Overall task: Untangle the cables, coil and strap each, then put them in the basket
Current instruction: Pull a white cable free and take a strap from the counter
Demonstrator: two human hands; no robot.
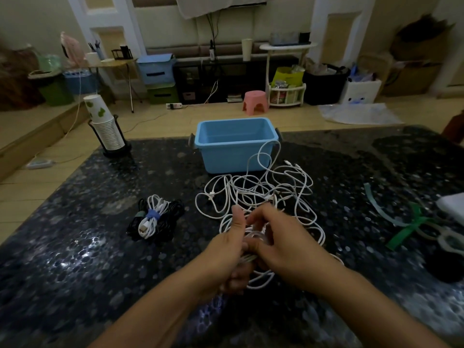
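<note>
A tangle of white cables (271, 192) lies on the dark table in front of a blue basket (234, 144), one loop leaning against the basket's front wall. My left hand (229, 249) grips a bunch of white cable loops, thumb up. My right hand (283, 244) pinches the same white cable beside it, fingers curled. To the left lie a coiled white cable with a blue strap (152, 216) and coiled black cables (170, 222) under it.
Green and pale straps (411, 227) lie at the right of the table, next to a white object (452, 207) at the edge. A stack of paper cups in a black holder (106, 129) stands at the table's far left corner.
</note>
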